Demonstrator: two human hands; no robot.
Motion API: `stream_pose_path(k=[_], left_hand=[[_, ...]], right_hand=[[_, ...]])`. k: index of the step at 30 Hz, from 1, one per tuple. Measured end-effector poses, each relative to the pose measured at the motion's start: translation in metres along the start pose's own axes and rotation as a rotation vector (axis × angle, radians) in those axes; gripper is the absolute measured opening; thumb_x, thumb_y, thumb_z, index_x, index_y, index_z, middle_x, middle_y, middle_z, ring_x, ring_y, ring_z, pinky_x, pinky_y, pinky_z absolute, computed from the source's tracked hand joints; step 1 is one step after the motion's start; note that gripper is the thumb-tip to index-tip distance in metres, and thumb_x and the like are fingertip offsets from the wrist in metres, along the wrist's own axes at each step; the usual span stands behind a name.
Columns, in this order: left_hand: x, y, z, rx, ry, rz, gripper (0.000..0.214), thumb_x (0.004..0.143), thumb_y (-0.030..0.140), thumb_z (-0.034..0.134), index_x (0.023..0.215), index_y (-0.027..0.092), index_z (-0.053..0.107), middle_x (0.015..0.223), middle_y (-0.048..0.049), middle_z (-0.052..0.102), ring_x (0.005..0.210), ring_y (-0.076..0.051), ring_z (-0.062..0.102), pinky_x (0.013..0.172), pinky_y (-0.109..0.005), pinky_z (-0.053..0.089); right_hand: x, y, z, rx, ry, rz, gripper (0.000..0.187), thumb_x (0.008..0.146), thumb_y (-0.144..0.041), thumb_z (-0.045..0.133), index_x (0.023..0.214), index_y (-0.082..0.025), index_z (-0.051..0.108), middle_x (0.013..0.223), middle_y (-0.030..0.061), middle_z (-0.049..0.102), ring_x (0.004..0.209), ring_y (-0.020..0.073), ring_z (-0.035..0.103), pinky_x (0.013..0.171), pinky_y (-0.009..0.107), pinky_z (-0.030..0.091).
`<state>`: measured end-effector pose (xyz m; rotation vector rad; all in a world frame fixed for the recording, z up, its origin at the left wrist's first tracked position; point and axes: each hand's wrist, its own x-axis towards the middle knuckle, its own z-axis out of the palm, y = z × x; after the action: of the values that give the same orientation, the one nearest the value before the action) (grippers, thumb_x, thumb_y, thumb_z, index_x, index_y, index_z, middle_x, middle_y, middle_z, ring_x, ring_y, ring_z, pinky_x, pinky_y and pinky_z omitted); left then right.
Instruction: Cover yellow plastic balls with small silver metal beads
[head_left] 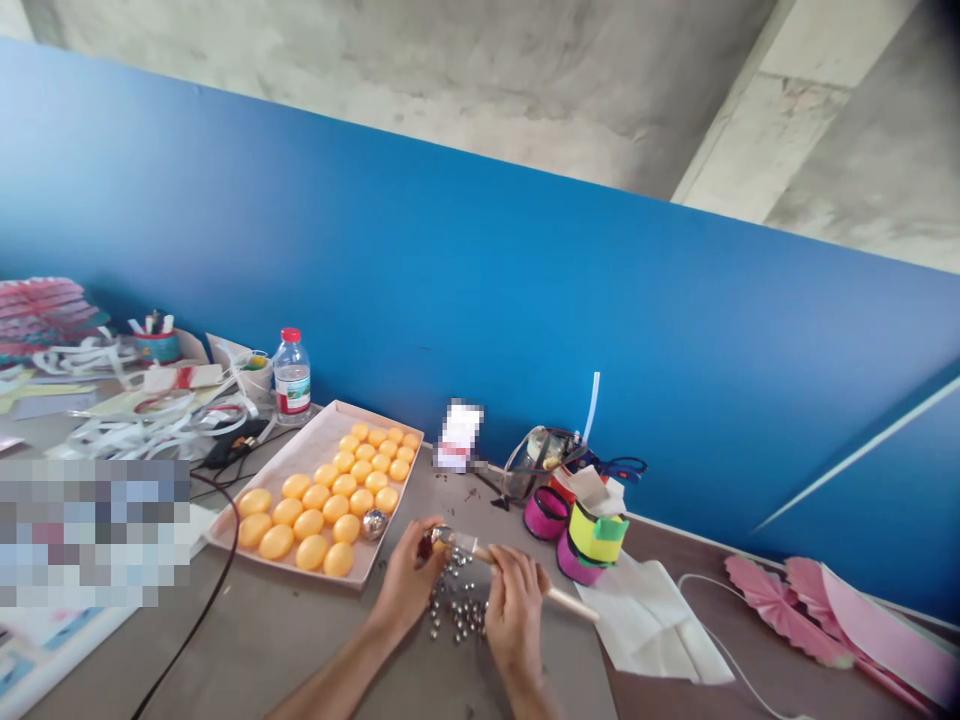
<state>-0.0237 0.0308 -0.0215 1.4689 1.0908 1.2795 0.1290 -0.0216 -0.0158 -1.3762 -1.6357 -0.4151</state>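
My left hand (409, 580) is pinched around a small round piece at the tip of a tool, low in the middle of the view. My right hand (514, 615) is closed on the tool (570, 603), a stick with a pale wooden handle and a silvery front end (457, 540). Between and under my hands lies a scatter of small shiny silver beads (457, 610) on the grey table. Just left of my left hand stands a flat beige tray (315, 440) with several yellow-orange balls (330, 500) in rows and one silver ball (374, 523).
Neon pink and yellow tape rolls (581, 535) stand right of my hands, with white paper (660, 620) and pink paper fans (780, 610) beyond. A water bottle (292, 375), a black cable (217, 560) and paper clutter (127, 410) lie left. A blue wall (480, 300) backs the table.
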Motion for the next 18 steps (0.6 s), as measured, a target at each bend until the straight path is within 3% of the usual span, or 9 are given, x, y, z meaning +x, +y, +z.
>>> stream_pose_path(k=[11, 15, 18], left_hand=[[-0.004, 0.013, -0.001, 0.036, -0.009, 0.12, 0.029, 0.074, 0.025, 0.056, 0.102, 0.02, 0.059, 0.083, -0.003, 0.056, 0.07, -0.015, 0.05, 0.066, -0.028, 0.043], [-0.006, 0.013, 0.0, 0.036, -0.047, 0.113, 0.028, 0.074, 0.022, 0.054, 0.102, 0.02, 0.06, 0.083, -0.0034, 0.056, 0.071, -0.015, 0.051, 0.065, -0.027, 0.043], [-0.005, 0.01, 0.001, 0.032, -0.013, 0.134, 0.03, 0.073, 0.022, 0.055, 0.103, 0.02, 0.059, 0.08, -0.0019, 0.055, 0.069, -0.015, 0.05, 0.066, -0.027, 0.043]], right_hand=[[0.0, -0.001, -0.002, 0.016, 0.074, 0.036, 0.023, 0.089, -0.016, 0.035, 0.103, -0.017, 0.054, 0.09, 0.009, 0.063, 0.086, 0.0202, 0.056, 0.08, 0.037, 0.035], [0.0, -0.003, -0.002, 0.009, 0.009, -0.012, 0.024, 0.088, -0.015, 0.035, 0.104, -0.019, 0.054, 0.091, 0.0079, 0.063, 0.086, 0.0194, 0.056, 0.078, 0.036, 0.034], [-0.001, -0.003, -0.001, 0.004, 0.063, -0.001, 0.022, 0.088, -0.016, 0.037, 0.102, -0.018, 0.054, 0.09, 0.0084, 0.063, 0.086, 0.0196, 0.056, 0.08, 0.037, 0.034]])
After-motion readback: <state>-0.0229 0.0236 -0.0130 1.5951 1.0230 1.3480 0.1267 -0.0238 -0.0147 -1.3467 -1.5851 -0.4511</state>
